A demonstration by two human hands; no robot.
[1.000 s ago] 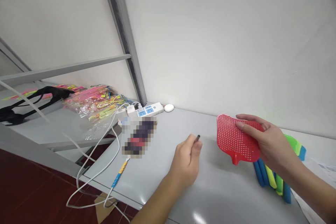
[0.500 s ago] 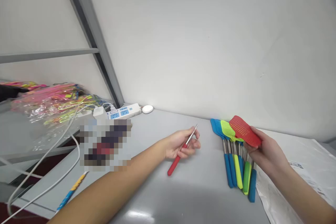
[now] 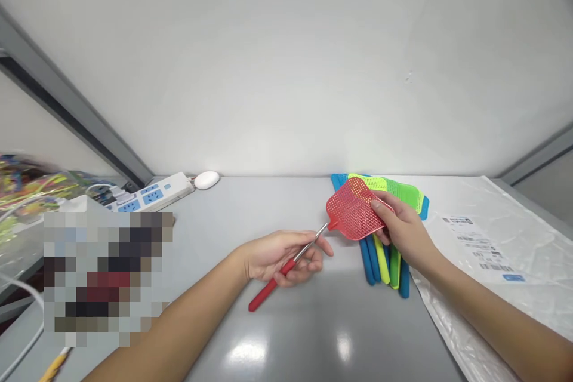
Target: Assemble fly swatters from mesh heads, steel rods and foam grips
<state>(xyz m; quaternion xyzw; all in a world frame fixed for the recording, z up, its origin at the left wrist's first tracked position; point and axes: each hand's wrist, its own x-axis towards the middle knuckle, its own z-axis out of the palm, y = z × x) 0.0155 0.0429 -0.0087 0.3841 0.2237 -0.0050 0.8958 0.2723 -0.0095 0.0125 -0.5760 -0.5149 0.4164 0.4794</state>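
Note:
My left hand [image 3: 290, 256] is closed around a fly swatter handle [image 3: 264, 295] with a red grip and a thin silver rod, tilted up to the right. My right hand [image 3: 400, 224] pinches the red mesh fly swatter head [image 3: 353, 209] by its right edge. The narrow neck of the head meets the rod's tip, or lies right at it; I cannot tell how far they are joined. Behind and below my right hand lie several fly swatters with blue, yellow and green grips [image 3: 380, 256], their heads [image 3: 405, 194] fanned out toward the wall and partly covered.
At the left rear stand a white power strip [image 3: 156, 194] and a white oval object [image 3: 206, 179]. A pixelated patch hides part of the left side. Plastic-wrapped colourful items [image 3: 40, 185] lie far left. A white plastic mailer with a label [image 3: 478, 245] spreads over the right side.
My right hand has brought the red head left, away from the row of swatters, to the rod's tip. My left hand still holds the handle. The camera view has turned to the right.

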